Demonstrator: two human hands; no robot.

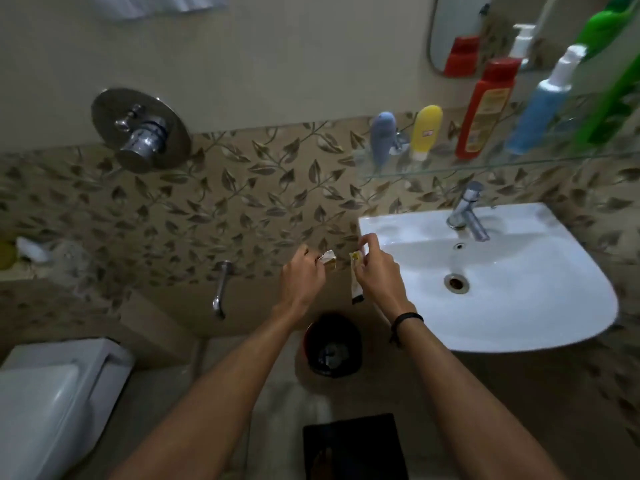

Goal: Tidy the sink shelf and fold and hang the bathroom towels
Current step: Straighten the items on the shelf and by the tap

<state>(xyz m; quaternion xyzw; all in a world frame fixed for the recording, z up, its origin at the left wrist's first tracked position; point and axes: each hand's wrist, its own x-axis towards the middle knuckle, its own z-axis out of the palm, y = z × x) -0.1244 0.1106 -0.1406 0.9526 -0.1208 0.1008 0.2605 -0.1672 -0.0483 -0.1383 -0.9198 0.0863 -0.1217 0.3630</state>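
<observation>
Both my hands are held out over a small dark waste bin (333,348) on the floor. My left hand (303,276) pinches a small crumpled white and yellow wrapper (328,260). My right hand (377,271) pinches a narrow white sachet (356,285) with a yellow top and dark lower end, hanging down. The glass shelf (450,168) above the sink carries a grey-blue tube (382,136), a yellow tube (426,131), a red bottle (488,109), a blue spray bottle (543,109) and a green bottle (606,81). A white towel (156,5) shows at the top edge.
The white sink (519,306) with its chrome tap (467,211) is at right. A mirror (460,29) hangs above the shelf. A shower mixer (140,129) and spout (221,289) are on the wall, a toilet (52,403) at lower left, a dark mat (353,445) on the floor.
</observation>
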